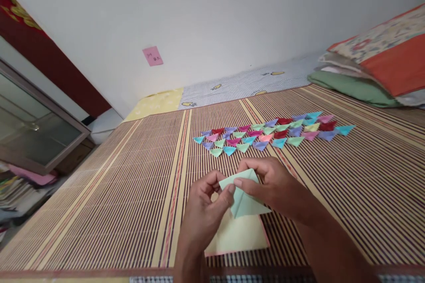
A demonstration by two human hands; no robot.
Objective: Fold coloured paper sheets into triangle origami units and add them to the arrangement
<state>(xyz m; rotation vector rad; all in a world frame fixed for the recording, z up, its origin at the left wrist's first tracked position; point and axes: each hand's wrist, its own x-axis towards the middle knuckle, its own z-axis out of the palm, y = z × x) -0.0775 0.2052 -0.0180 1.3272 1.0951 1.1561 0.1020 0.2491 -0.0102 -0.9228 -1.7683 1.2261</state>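
**Two-Handed Pinch Grip: Handling and Pose**

The pale green paper (249,205) was located between the left hand (203,210) and the right hand (277,188), clamped by both. The left thumb pressed its near face at the left edge; the right thumb pressed just beside it, towards the upper edge. Fingers curled behind the sheet, where their exact contact was hidden.

Handling: the material appeared very light and thin, stiffer along its creases, and liable to wrinkle under excess pressure. Slip seemed a minor risk. The edges and creases were judged the best holding points; the lower corners hung free of the thumbs.

Pose: both wrists were bent inward, with the forearms converging from the near side and the thumbs uppermost.

Surroundings: below the grip, a pale yellow paper (241,235) lay on the striped mat (133,194). Beyond the grip, small folded paper pieces (229,151) lay in rows.
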